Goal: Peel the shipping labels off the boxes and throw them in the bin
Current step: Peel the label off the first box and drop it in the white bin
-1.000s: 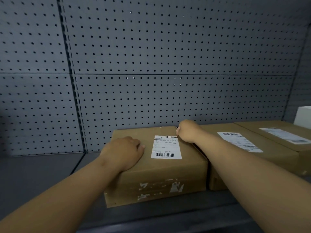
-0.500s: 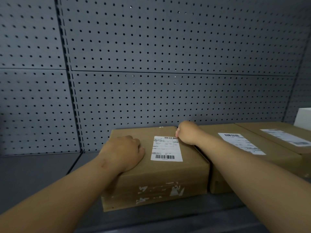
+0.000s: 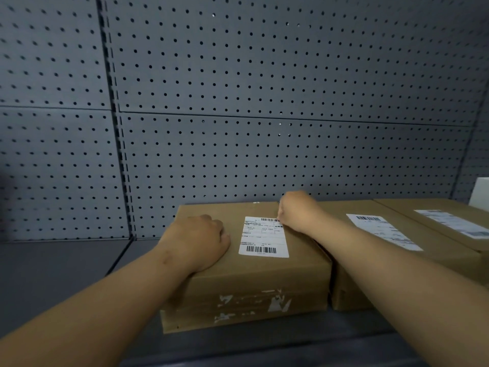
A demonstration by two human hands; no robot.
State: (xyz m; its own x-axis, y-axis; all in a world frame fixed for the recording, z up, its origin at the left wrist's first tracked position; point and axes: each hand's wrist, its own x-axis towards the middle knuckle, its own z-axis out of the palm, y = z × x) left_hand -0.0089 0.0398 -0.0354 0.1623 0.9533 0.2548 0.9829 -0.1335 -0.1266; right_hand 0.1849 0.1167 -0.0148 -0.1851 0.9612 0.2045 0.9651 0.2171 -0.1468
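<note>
Grey pegboard wall point(image 3: 264, 75) fills the back, shelf point(image 3: 53, 274) below it. Nearest box point(image 3: 251, 282) sits under both hands. Left hand point(image 3: 197, 241) is curled, knuckles down on the lid, left of the label point(image 3: 264, 238). Right hand point(image 3: 297, 211) is closed at the label's far right corner; whether it pinches the paper, can't tell. Second box point(image 3: 412, 260) is just right of the right hand.

A grey pegboard wall point(image 3: 264, 88) dotted with holes backs a dark grey shelf point(image 3: 53, 274), with a white block point(image 3: 480, 192) at far right.
</note>
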